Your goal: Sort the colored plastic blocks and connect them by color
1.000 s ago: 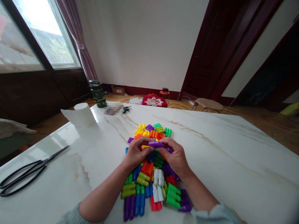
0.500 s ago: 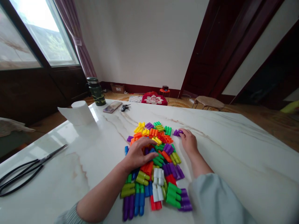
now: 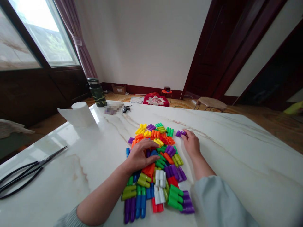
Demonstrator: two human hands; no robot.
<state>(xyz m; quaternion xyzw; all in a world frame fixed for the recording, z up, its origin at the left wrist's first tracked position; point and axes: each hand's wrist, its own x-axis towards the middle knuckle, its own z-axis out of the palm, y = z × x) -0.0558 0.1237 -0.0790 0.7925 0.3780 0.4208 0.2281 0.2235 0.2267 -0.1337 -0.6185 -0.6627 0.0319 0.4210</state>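
Since a second ago, the purple block [image 3: 180, 133] and right hand [image 3: 191, 143] have gone from above the pile [image 3: 160, 179] to its right. Right fingertips meet the block's right end; whether they pinch it, I cannot tell. Left of that grip, the left hand [image 3: 141, 155] arches over the pile, thumb and fingers wide apart. Scissors [image 3: 42, 163] lie farther left.

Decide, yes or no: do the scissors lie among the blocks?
No, the scissors lie apart on the table, well to the left of the blocks.
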